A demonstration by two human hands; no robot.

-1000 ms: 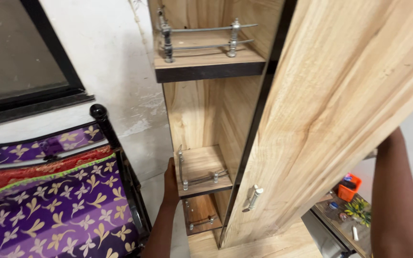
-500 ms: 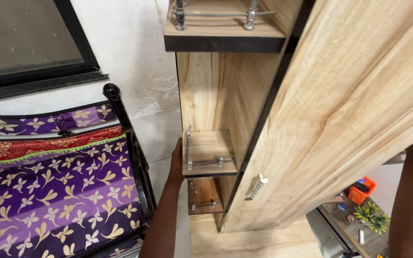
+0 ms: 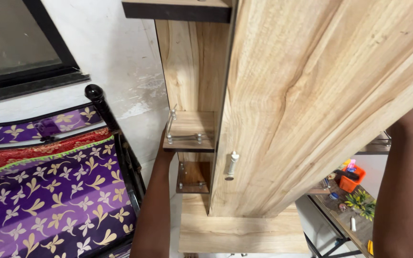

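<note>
Against one wooden cabinet (image 3: 283,119) with three shelves, two hands, left hand (image 3: 163,143) gripping, right fingers hidden.

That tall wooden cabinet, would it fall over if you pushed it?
Probably, yes. The wooden cabinet is tall, narrow and leaning, so it looks apt to tip. Its thick board panels suggest it is stiff and heavy. The left hand grips one side; the right hand is hidden behind the other.

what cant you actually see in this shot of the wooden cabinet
- Left hand: head view, mostly behind the cabinet's side panel; grip unclear.
- Right hand: head view, hidden behind the cabinet door; only the forearm shows.
- Small items on the side table: too small to identify.
</note>
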